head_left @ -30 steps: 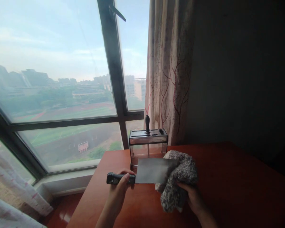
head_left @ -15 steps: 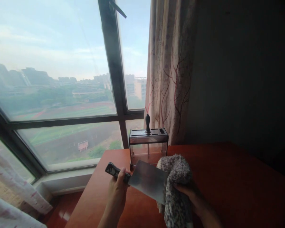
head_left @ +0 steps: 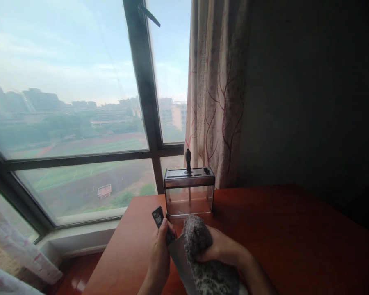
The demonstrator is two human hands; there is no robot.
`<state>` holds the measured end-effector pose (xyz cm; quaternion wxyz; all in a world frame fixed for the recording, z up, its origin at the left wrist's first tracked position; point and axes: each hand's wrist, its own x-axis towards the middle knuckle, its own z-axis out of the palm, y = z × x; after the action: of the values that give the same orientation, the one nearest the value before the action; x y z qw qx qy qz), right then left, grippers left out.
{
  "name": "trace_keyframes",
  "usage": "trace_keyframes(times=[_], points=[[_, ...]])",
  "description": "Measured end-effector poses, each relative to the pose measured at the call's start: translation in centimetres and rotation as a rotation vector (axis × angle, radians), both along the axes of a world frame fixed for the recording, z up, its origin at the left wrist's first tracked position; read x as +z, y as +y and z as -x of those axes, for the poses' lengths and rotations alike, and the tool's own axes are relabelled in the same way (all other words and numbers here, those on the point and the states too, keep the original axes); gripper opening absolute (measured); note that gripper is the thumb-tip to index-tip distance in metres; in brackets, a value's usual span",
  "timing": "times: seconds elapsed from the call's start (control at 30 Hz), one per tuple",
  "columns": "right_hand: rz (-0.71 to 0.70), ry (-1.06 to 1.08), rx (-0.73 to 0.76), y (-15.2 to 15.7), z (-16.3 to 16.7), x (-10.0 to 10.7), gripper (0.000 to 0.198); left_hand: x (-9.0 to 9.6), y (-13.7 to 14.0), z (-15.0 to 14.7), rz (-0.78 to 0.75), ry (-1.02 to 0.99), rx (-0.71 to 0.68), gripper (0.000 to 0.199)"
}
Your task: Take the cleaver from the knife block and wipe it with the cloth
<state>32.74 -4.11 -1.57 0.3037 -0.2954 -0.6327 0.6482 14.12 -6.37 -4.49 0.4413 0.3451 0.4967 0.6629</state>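
My left hand (head_left: pixel 160 250) is closed around the dark handle of a cleaver (head_left: pixel 181 258), the handle's end sticking up past the thumb. The broad metal blade slants down to the right, and much of it is hidden under a fluffy grey towel (head_left: pixel 213 274). My right hand (head_left: pixel 217 246) grips the bunched towel and presses it over the blade close to the handle. Behind both hands stands a clear-sided knife block (head_left: pixel 189 180) with a metal top, slots in it and one dark-handled tool (head_left: pixel 188 160) upright in the middle.
The reddish-brown wooden table (head_left: pixel 123 241) stretches off to the right. A large window (head_left: pixel 74 102) and its sill (head_left: pixel 80 237) lie to the left. A patterned curtain (head_left: pixel 218 90) hangs behind the knife block, beside a dark wall (head_left: pixel 301 94).
My right hand and the towel have moved left along the blade toward the handle. The cleaver has turned so that its blade points more steeply downward. The view has shifted slightly.
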Motion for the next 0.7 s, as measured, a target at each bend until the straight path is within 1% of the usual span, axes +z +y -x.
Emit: trace_keyframes(times=[0.07, 0.13, 0.3, 0.43, 0.57, 0.7], points=[[0.0, 0.052, -0.067, 0.3, 0.9, -0.3, 0.057, 0.0, 0.1, -0.4, 0.01, 0.026, 0.002, 0.047], [-0.009, 0.104, -0.101, 0.4, 1.5, -0.5, 0.058, 0.1, 0.1, -0.6, 0.011, 0.056, 0.015, 0.048], [-0.014, 0.174, -0.085, -0.6, 1.7, -0.8, 0.049, 0.5, 0.0, -0.3, -0.004, 0.069, 0.047, 0.048], [0.011, 0.143, -0.108, -1.8, 1.3, -1.4, 0.056, 0.6, 0.0, 0.6, -0.007, 0.023, 0.073, 0.047], [0.037, 0.128, -0.048, -2.6, 0.8, -2.1, 0.064, 1.0, 0.3, 1.6, -0.012, -0.093, 0.125, 0.047], [0.023, 0.058, 0.027, -2.6, 0.5, -2.2, 0.06, 1.0, 0.3, 1.6, -0.009, -0.176, 0.121, 0.046]])
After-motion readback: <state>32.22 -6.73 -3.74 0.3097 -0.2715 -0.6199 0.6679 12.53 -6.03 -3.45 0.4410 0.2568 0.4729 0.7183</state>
